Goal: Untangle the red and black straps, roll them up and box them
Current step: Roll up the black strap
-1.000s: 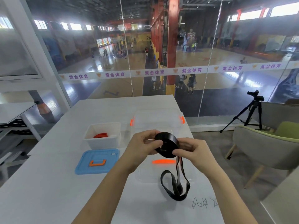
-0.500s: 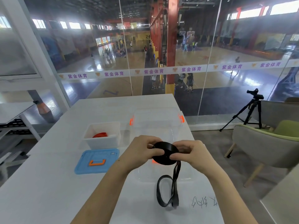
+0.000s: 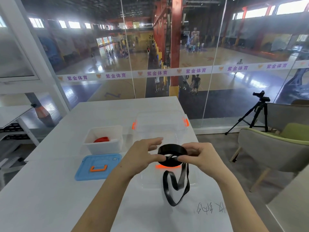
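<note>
A black strap (image 3: pixel 172 149) is wound into a flat coil held above the table between both hands. My left hand (image 3: pixel 143 156) pinches the coil's near left edge with the thumb while the other fingers stretch out over it. My right hand (image 3: pixel 202 156) grips the coil's right side with curled fingers. The strap's loose tail (image 3: pixel 175 186) hangs down in a loop to the table. A rolled red strap (image 3: pixel 101 139) lies inside the small white box (image 3: pixel 103 146) at the left.
A clear box with orange latches (image 3: pixel 160 124) stands behind my hands, its clear lid (image 3: pixel 167 180) under them. A blue lid with an orange handle (image 3: pixel 98 166) lies before the white box. Chairs and a tripod (image 3: pixel 255 114) stand right of the white table (image 3: pixel 41 198).
The coil has turned flatter and the hanging tail has swung and shortened a little. My left fingers have straightened out over the coil.
</note>
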